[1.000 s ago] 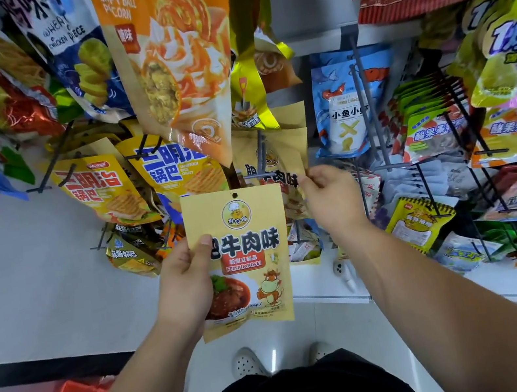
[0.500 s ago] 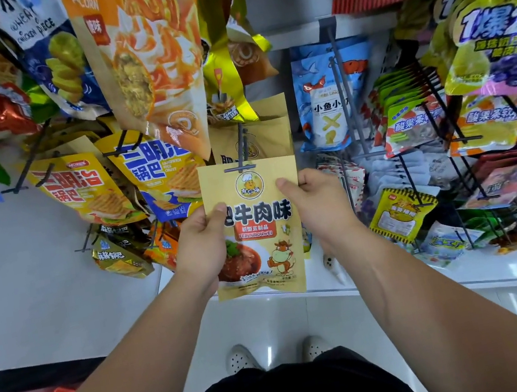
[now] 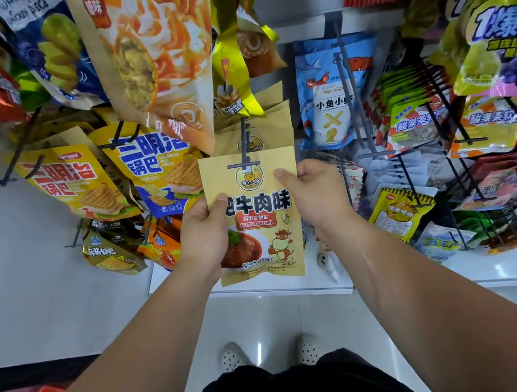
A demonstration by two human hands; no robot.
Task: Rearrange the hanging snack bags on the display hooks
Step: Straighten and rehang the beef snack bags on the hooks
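Two hands hold one tan beef-flavour snack bag at the middle of the display. The left hand grasps its left edge with the thumb pressed on the front. The right hand pinches the right edge a little higher, thumb also on the front. The bag hangs upright between them, facing the person.

Its top edge sits at the cross-bar tip of one grey display hook, which crosses in front of the bag's top. Whether the hook passes through the hang hole cannot be told. Farther back on the same hook hang at least three more tan bags.

To the left are two yellow sandwich rice-crust bags, side by side. To the right is one blue fish-snack bag. One large orange popcorn bag hangs above. Near the person, two white perforated shoes stand on the floor.
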